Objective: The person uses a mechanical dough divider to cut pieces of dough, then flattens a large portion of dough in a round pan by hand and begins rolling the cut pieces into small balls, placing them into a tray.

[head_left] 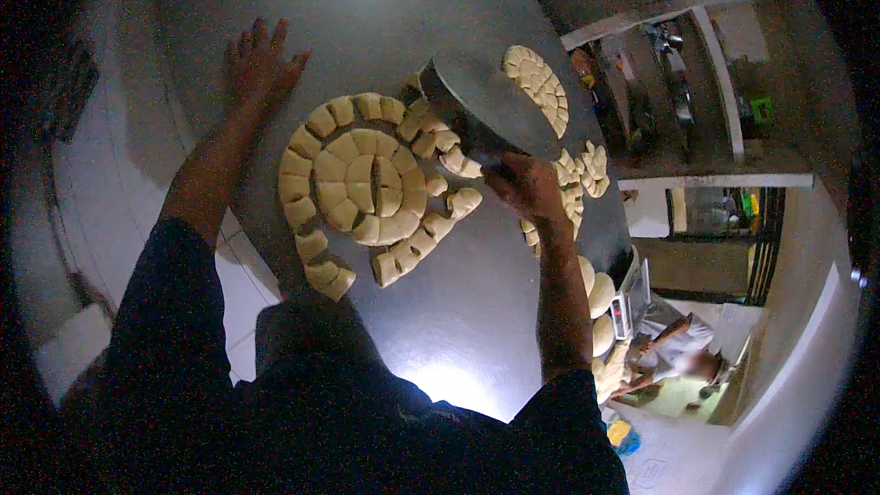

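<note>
My right hand (524,185) is closed round the near end of a broad dark metal tool with a curved edge (481,101), whose exact kind I cannot make out. Beneath and beside it lie cut dough pieces (458,162). To its left sits a flat round of dough (353,179), scored into many chunks, with a curved row of cut dough (295,188) around its far and left sides. A shorter slanting row (417,247) lies nearer me. My left hand (261,69) is open, fingers spread, at the table's left side, touching no dough.
The dark worktable (467,307) carries another scored dough slab (539,87) and loose clusters (573,183) on the right. Smooth dough balls (600,298) sit by a scale (631,302). Another person (674,339) works beyond the lower right. Shelves (678,82) line the right wall.
</note>
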Tool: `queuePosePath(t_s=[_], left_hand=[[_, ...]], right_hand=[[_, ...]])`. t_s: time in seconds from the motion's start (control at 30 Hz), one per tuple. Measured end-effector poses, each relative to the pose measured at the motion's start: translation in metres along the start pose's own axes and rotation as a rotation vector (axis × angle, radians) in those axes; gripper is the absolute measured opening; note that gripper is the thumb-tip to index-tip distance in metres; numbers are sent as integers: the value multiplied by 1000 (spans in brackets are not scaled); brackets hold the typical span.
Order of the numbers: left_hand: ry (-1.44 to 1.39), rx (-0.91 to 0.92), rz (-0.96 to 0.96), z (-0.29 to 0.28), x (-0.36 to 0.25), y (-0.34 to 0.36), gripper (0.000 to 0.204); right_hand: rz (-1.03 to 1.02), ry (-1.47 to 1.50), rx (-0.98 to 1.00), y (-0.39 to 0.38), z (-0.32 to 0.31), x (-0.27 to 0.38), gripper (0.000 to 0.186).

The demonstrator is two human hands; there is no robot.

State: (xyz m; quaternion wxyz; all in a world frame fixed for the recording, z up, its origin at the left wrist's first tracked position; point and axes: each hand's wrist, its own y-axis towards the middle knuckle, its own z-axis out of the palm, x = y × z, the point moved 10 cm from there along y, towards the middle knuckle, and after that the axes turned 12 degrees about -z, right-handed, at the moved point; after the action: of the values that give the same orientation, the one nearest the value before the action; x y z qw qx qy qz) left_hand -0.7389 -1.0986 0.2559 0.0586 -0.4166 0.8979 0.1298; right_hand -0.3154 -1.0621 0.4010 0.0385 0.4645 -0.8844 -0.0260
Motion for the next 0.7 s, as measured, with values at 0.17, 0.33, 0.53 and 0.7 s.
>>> queuePosePath(t_s=[0.17,0.33,0.53,0.7], left_hand=[[-52,-66,-17,-5,-2,4,79],[-66,-70,31,-1,6,-3,78],[48,-37,-31,-1,10,6,79],[-46,-25,-24,2,1,14,80]], right_hand=[[-94,-43,-23,-1,55,27,31],[16,-4,15,-3,65,27,34],[-78,-9,-256,34,-58,-94,26],[35,793,-819,-14,-113,-186,43]])
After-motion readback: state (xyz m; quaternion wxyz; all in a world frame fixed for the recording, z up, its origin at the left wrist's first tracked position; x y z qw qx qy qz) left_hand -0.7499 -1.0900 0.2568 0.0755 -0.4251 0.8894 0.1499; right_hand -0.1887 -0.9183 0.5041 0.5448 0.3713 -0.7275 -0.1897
